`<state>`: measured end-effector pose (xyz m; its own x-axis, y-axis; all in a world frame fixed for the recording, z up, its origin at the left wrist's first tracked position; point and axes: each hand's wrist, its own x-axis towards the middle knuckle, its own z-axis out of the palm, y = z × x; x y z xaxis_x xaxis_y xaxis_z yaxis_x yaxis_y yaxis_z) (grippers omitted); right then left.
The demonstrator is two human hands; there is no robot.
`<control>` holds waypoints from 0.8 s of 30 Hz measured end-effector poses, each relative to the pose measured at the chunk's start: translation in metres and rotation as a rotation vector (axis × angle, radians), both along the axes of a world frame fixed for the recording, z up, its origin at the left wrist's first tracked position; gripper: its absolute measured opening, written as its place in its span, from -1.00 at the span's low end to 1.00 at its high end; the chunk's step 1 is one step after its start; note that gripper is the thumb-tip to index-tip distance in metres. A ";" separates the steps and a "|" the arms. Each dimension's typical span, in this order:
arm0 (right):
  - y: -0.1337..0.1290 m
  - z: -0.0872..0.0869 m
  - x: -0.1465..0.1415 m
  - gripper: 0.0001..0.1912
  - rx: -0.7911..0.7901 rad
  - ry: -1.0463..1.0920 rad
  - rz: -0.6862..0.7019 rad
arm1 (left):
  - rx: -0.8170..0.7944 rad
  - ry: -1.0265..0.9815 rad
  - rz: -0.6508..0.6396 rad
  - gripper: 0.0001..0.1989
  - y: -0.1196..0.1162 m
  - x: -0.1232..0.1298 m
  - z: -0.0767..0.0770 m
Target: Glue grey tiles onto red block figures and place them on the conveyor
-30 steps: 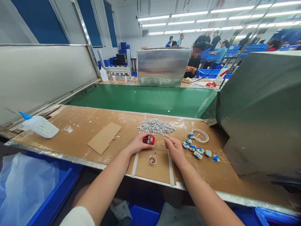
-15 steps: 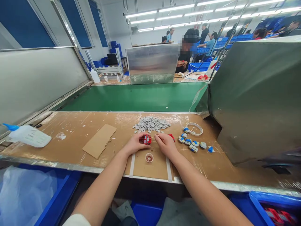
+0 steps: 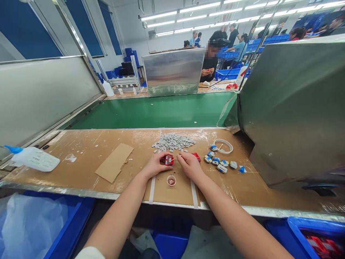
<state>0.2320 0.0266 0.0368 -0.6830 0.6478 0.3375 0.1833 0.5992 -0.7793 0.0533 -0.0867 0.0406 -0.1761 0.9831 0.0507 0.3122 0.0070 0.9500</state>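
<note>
My left hand (image 3: 157, 166) is closed around a small red plastic toy piece (image 3: 169, 160) with pale panels, its fingers curled over the left side. My right hand (image 3: 189, 164) pinches a thin light stick (image 3: 174, 158), whose tip reaches the red piece's right side. Just below both hands stands a small round cup (image 3: 171, 181) with a dark reddish substance inside. Another red piece (image 3: 196, 157) lies right behind my right hand. Beyond my hands spreads a pile of small grey flat pieces (image 3: 174, 142).
Several blue-and-white small blocks (image 3: 216, 161) and a roll of tape (image 3: 225, 146) lie on the right. Leftward are torn cardboard (image 3: 114, 163) and a blue-tipped bottle (image 3: 36, 158). A green belt (image 3: 151, 111) runs behind. Red parts fill a blue bin (image 3: 318, 226). A co-worker sits opposite.
The view has shifted very slightly. Both hands stay in nearly the same place, with the stick still at the red piece.
</note>
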 end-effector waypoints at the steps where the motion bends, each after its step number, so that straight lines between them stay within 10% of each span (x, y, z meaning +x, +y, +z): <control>1: 0.000 -0.001 0.000 -0.56 -0.011 0.005 -0.005 | -0.005 -0.009 0.001 -0.39 0.000 0.000 0.000; 24: -0.002 -0.003 0.006 -0.50 -0.111 0.186 -0.023 | 0.015 -0.017 -0.005 -0.38 -0.002 -0.001 0.001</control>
<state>0.2376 0.0243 0.0341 -0.6002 0.7028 0.3819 0.0426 0.5048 -0.8622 0.0525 -0.0887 0.0418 -0.1720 0.9831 0.0626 0.2959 -0.0091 0.9552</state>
